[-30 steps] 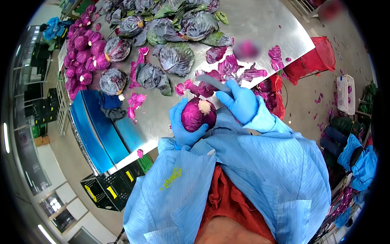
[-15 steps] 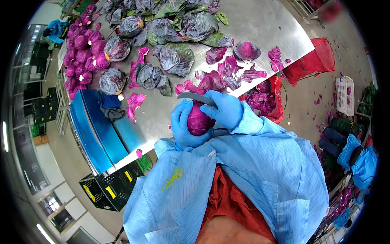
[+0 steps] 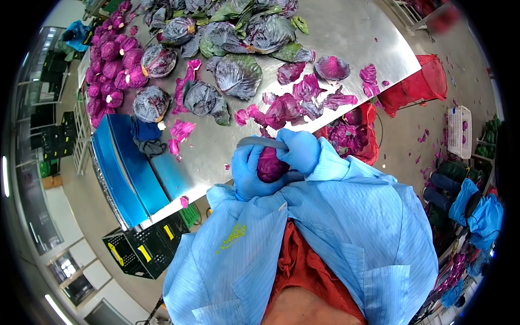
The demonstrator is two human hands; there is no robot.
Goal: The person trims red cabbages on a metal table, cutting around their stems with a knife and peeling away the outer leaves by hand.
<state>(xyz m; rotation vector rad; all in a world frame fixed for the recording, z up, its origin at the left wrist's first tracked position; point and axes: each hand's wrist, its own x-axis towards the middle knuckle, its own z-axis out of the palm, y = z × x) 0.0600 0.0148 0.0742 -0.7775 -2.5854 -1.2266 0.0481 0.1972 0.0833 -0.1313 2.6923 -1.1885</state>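
Observation:
A peeled red cabbage (image 3: 271, 166) is held close to my body, just off the table's front edge. My left hand (image 3: 247, 172), in a blue glove, wraps round its left side and underside. In my gloved right hand (image 3: 301, 150) is a knife (image 3: 261, 142), its curved grey blade pointing left across the top of the cabbage. My right fingers are closed on the handle, which they hide. Loose purple cabbage leaves (image 3: 284, 111) lie on the table just beyond both hands.
On the steel table (image 3: 357, 32), untrimmed cabbages (image 3: 236, 76) lie at the back and trimmed purple cabbages (image 3: 111, 69) are heaped at left. A red container (image 3: 369, 135) of leaves stands by the right edge. Blue metal equipment (image 3: 127, 168) sits at left, above black crates (image 3: 143, 252).
My right hand has turned and shifted slightly, and the blade now lies flatter and a little lower over the cabbage. My left hand keeps its hold on the cabbage.

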